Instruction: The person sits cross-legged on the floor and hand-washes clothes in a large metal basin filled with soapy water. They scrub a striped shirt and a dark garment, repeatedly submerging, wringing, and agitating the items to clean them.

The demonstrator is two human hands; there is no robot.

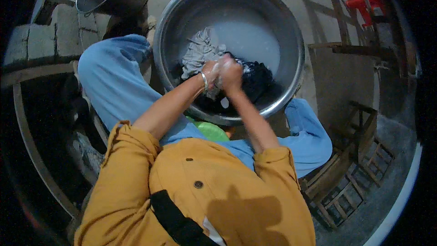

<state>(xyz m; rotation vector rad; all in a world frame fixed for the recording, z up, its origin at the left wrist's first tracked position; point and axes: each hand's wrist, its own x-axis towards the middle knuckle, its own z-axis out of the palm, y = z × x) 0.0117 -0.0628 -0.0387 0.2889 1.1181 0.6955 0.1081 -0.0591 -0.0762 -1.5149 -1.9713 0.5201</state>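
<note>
Here, the left hand and right hand press together, both clenched on a wet pale grey cloth; it lies in the wide round metal basin of cloudy water, beside dark clothes.

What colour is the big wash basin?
Shiny silver metal basin, seen best in the head view.

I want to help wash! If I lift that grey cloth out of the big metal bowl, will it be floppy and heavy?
Probably floppy: the grey cloth lies crumpled in folds. Likely heavy for its size, since it sits in cloudy water in the metal basin. Maybe slippery too: the left hand and right hand look sudsy.
</note>
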